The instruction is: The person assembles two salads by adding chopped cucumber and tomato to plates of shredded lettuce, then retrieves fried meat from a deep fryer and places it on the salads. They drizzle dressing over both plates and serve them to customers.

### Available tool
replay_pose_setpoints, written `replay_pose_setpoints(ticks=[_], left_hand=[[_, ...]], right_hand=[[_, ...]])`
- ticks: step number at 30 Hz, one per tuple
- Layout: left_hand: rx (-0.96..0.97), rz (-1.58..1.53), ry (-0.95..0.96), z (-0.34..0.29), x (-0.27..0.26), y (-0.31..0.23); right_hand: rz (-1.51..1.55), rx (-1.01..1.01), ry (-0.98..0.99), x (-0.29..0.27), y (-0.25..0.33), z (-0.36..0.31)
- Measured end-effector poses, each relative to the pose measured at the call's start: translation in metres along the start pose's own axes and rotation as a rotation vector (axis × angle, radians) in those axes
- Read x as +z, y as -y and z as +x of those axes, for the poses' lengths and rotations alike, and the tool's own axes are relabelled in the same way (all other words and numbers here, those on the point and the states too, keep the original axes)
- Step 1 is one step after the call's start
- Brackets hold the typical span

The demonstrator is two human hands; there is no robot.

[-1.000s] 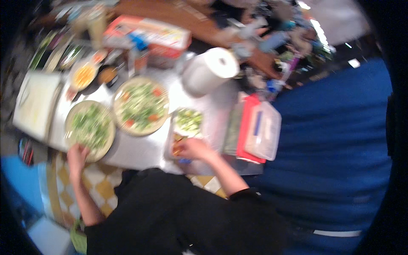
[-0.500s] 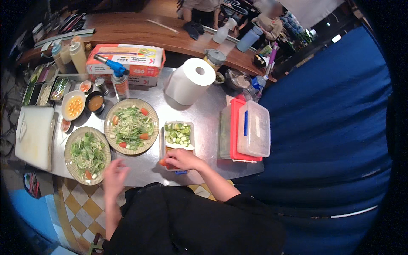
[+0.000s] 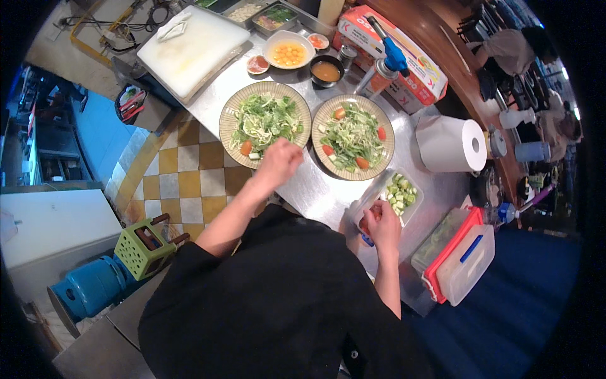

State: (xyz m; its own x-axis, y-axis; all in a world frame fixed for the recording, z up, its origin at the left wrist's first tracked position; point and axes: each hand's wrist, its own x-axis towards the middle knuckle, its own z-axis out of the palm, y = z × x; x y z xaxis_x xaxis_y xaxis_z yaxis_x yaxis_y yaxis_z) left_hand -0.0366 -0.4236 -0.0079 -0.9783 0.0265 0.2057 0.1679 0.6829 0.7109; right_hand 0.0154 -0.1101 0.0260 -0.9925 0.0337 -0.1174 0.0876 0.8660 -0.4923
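Observation:
My left hand (image 3: 279, 165) is closed, fingers curled together, at the near rim of the left ribbed plate (image 3: 226, 129); what it holds, if anything, is hidden. Shredded salad greens (image 3: 262, 120) with tomato and white cubes lie on that plate. Beside it, a second ribbed plate (image 3: 386, 155) carries a similar salad (image 3: 350, 140) with several tomato pieces. My right hand (image 3: 384, 228) reaches into a clear container (image 3: 353, 211), its fingers pinched on a tomato piece (image 3: 365, 223). Chopped green cubes (image 3: 400, 193) fill the container's far part.
Behind the plates are a bowl of yolks (image 3: 289, 53), a black sauce bowl (image 3: 326, 71) and a blue-headed torch (image 3: 392, 60). A white cutting board (image 3: 192, 50) lies left. A paper roll (image 3: 451, 144) and a red-rimmed box (image 3: 451, 252) stand right. Other people are across the counter.
The view has swung round, so the table appears tilted. My left hand has come up to the left plate's near rim. My right hand stays at the clear container.

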Motion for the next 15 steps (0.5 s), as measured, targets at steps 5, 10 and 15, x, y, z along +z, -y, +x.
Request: replay_pose_setpoints(ticks=[5,10,15], left_hand=[[-0.021,0.247,0.071,0.033,-0.002,0.022],[0.183,0.341,-0.003,0.028,0.005,-0.013],[0.669,0.042,0.362,0.002,0.094,-0.114]], right_hand=[[-0.034,0.054,-0.055,0.007,-0.037,-0.007],[-0.12,0.127,-0.013,-0.009,-0.043,-0.021],[-0.136,0.124,-0.036,0.006,-0.04,-0.032]])
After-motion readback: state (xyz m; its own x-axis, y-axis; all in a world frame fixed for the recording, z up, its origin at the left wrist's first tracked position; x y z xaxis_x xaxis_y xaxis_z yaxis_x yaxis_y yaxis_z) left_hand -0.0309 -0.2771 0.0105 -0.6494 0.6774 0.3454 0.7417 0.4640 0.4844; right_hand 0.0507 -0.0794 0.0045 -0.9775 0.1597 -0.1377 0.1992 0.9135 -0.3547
